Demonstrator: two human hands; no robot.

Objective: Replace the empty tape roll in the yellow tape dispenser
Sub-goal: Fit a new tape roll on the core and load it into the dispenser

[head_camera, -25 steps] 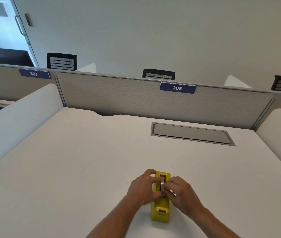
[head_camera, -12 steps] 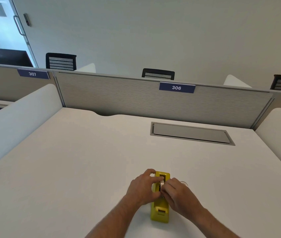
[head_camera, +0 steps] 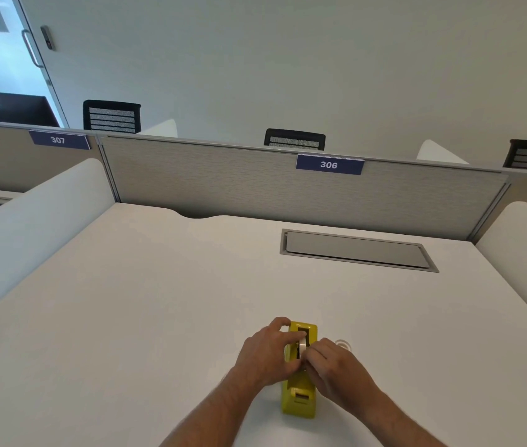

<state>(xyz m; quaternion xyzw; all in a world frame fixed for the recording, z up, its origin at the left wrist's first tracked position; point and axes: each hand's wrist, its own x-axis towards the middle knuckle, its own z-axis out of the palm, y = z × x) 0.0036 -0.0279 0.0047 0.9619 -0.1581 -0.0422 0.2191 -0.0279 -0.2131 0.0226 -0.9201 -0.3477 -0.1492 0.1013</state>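
Note:
The yellow tape dispenser (head_camera: pixel 299 396) stands on the white desk (head_camera: pixel 146 317) near its front edge, cutter end toward me. My left hand (head_camera: pixel 267 354) grips its left side. My right hand (head_camera: pixel 336 369) pinches a pale tape roll (head_camera: pixel 303 342) sitting in the dispenser's slot. A second clear tape roll (head_camera: pixel 343 343) lies flat on the desk just right of the dispenser, partly hidden behind my right hand.
A grey cable hatch (head_camera: pixel 357 250) is set into the desk at the back right. A grey partition (head_camera: pixel 223 182) labelled 306 closes the far edge. White side screens (head_camera: pixel 30 221) flank the desk, and black chairs (head_camera: pixel 112 116) stand beyond the partition.
My right hand has shifted slightly toward me, uncovering the clear roll on the desk to the right. The left hand and the dispenser have stayed in place.

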